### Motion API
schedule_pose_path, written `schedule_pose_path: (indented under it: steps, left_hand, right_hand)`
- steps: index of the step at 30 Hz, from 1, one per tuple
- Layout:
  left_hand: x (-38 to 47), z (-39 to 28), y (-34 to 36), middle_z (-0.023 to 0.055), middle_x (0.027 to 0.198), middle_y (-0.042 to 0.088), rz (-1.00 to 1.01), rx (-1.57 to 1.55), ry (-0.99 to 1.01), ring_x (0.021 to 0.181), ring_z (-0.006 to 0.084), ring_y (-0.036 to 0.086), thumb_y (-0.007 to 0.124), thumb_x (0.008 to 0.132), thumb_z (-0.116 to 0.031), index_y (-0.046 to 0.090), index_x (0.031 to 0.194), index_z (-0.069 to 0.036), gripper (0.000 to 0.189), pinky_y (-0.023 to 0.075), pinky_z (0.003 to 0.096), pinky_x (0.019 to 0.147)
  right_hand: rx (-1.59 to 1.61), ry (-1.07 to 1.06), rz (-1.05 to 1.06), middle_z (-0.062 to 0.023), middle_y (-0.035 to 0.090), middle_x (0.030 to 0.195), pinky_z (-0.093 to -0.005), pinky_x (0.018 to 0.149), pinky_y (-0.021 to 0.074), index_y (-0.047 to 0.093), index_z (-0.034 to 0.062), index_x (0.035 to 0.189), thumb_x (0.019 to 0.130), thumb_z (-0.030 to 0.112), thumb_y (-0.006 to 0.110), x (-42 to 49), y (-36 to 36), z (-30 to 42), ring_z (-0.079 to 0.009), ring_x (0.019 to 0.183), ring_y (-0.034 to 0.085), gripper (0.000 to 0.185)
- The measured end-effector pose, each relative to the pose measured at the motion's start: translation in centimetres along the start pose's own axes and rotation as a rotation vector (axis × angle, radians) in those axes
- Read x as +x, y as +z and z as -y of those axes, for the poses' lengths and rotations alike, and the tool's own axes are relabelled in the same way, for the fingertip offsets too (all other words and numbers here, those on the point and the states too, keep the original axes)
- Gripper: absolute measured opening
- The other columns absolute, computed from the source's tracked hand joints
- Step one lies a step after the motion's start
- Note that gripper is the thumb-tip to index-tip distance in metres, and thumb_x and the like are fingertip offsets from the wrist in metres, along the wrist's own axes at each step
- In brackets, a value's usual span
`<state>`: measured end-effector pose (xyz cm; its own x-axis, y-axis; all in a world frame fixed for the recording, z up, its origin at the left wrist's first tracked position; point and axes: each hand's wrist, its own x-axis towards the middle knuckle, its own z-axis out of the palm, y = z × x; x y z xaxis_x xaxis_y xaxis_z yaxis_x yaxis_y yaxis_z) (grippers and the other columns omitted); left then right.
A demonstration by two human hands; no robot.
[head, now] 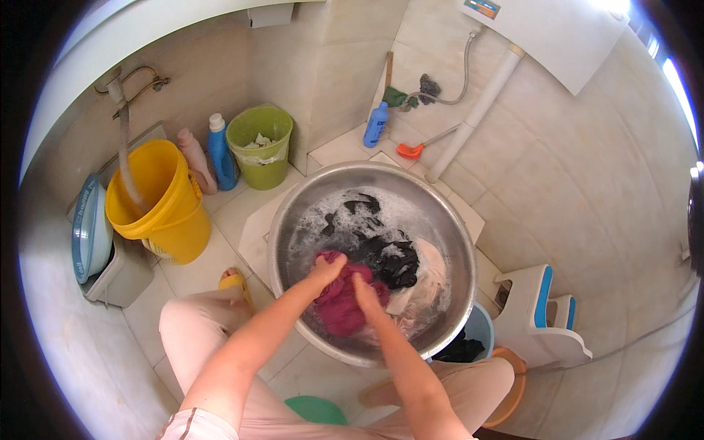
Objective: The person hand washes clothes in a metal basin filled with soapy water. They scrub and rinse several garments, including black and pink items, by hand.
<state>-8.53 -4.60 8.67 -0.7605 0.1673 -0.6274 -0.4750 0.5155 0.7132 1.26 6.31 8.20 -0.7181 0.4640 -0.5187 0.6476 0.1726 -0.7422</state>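
A large round metal basin (286,220) of sudsy water stands on the tiled floor before me. Both my hands are over its near left part, on a wet maroon cloth (342,308). My left hand (330,268) grips the cloth's upper left part. On the right side of the same cloth is my right hand (366,292), its fingers partly hidden by the fabric. Dark wet fabric (393,261) floats in the foam beyond my hands. Pale pink fabric (426,272) lies in the water along the basin's right side.
At left stand a yellow bucket (195,231), a blue bottle (221,157) and a green waste bin (264,170). A white step stool (522,308) is at right. Beside the basin's near right rim sit a light blue tub (484,324) with dark fabric and an orange basin (514,379).
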Motion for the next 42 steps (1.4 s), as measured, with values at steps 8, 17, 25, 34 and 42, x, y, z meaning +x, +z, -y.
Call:
schedule_pose_path:
  steps: [8, 17, 25, 34, 42]
  left_hand:
    - [1.1, 2.4, -1.5, 0.0151, 0.11, 0.057, 0.751, -0.979, -0.209, 0.099, 0.0267, 0.056, 0.042, 0.085, -0.051, 0.052, 0.114, -0.002, 0.058, 0.0437, 0.0418, 0.088]
    - [-4.3, -5.5, -1.1, 0.0091, 0.089, 0.061, 0.29, -0.329, 0.234, 0.083, 0.0219, 0.058, 0.049, 0.086, -0.032, 0.059, 0.098, -0.001, 0.034, 0.046, 0.0369, 0.076]
    - [-2.9, -7.4, -4.0, 0.0181, 0.102, 0.061, -0.028, 0.043, 0.609, 0.098, 0.0307, 0.057, 0.054, 0.081, -0.028, 0.06, 0.096, -0.003, 0.03, 0.0439, 0.0379, 0.081]
    - [-2.3, -2.6, -3.4, 0.0216, 0.12, 0.05, -0.056, 0.353, 0.217, 0.113, 0.033, 0.048, 0.057, 0.076, -0.032, 0.051, 0.119, -0.002, 0.052, 0.0403, 0.0392, 0.093]
    - [-4.8, -1.6, -1.4, 0.0162, 0.125, 0.049, 0.146, -0.223, -0.224, 0.119, 0.0311, 0.043, 0.049, 0.085, -0.039, 0.05, 0.122, -0.005, 0.05, 0.0366, 0.0426, 0.096]
  right_hand:
    - [-0.153, -0.814, 0.069, -0.0164, 0.063, 0.076, -0.0456, 0.06, 0.0451, 0.052, 0.0003, 0.072, 0.085, 0.027, 0.05, -10.5, 3.7, 11.3, -0.039, 0.07, 0.06, 0.03]
    - [-0.678, -0.399, -0.377, -0.0223, 0.062, 0.083, -0.0481, 0.067, 0.0478, 0.063, 0.0034, 0.077, 0.079, 0.026, 0.052, -0.9, -5.0, 1.6, -0.0391, 0.076, 0.06, 0.025]
    - [-1.03, -0.587, -0.018, -0.0196, 0.022, 0.141, -0.0599, 0.094, 0.0299, 0.02, 0.0068, 0.138, 0.068, 0.016, 0.063, -4.5, -4.2, 0.4, -0.0418, 0.125, 0.029, 0.083]
    - [-0.784, -0.392, 0.155, -0.0193, 0.036, 0.136, -0.0438, 0.097, 0.0375, 0.031, 0.013, 0.136, 0.072, 0.042, 0.063, -1.2, -2.5, -1.1, -0.0316, 0.121, 0.042, 0.077]
    - [0.25, -0.011, -0.352, -0.0155, 0.06, 0.103, -0.039, 0.083, 0.0453, 0.056, 0.0015, 0.104, 0.076, 0.026, 0.063, 0.1, 0.4, -0.7, -0.0266, 0.094, 0.058, 0.038]
